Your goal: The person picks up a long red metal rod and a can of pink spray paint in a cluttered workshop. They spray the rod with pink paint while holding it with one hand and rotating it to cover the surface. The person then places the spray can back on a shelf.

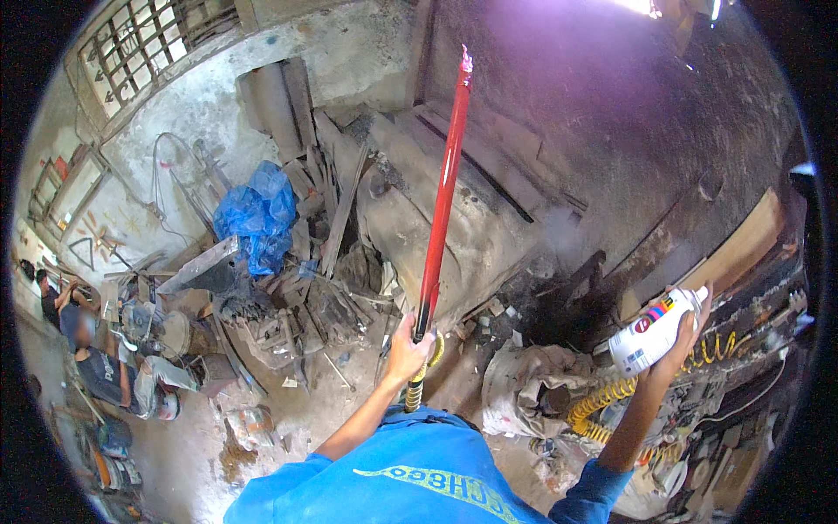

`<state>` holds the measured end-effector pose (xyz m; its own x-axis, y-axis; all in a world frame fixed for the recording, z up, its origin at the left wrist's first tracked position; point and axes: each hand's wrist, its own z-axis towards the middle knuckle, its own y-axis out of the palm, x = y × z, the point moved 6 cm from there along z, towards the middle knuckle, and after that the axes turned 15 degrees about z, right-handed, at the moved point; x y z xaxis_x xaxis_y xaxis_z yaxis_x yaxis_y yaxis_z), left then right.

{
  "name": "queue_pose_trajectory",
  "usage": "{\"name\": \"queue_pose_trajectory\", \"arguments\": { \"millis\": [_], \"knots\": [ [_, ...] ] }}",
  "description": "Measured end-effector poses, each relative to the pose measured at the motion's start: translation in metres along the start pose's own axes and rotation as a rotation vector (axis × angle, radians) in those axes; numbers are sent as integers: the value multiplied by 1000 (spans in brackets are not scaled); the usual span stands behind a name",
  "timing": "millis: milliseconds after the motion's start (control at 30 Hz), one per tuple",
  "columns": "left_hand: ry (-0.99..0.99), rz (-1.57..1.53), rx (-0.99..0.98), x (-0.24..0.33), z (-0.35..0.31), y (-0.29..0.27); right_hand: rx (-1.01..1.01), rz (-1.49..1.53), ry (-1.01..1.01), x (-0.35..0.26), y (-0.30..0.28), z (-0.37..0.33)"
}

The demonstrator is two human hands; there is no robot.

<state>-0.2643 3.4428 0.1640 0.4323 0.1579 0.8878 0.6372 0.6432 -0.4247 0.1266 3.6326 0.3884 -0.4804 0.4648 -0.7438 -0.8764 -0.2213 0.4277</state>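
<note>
My left hand [404, 354] is closed round the dark lower end of a long, glossy red pole [447, 183]. The pole stands nearly upright in front of me, leaning slightly right, and its top end has a crinkled, shiny wrapping [466, 63]. Out to the right, my right hand [685, 336] grips a white spray can [646, 339] with a coloured label. Its nozzle end points up and to the right, apart from the pole. A yellow coiled hose [602, 419] runs below the can, and another coiled piece hangs just beneath my left hand.
Scrap boards and debris [332, 306] lie ahead, beside a crumpled blue plastic sheet [257, 218]. A pale sack [524, 393] sits on the floor to the right. Another person [109, 375] is at the far left. A long plank [742, 244] leans along the right side.
</note>
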Motion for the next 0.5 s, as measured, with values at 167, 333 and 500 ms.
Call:
{"name": "queue_pose_trajectory", "arguments": {
  "millis": [167, 333, 500],
  "knots": [
    [-121, 174, 98, 7, -6, 3, -11, -323, -313, -23, 40, -7],
    [113, 258, 232, 37, 17, -7, -1107, -666, -471, -17, 182, -49],
    [211, 356, 286, 54, 30, -19, -533, -518, -581, -47, 203, -10]
  ]
}}
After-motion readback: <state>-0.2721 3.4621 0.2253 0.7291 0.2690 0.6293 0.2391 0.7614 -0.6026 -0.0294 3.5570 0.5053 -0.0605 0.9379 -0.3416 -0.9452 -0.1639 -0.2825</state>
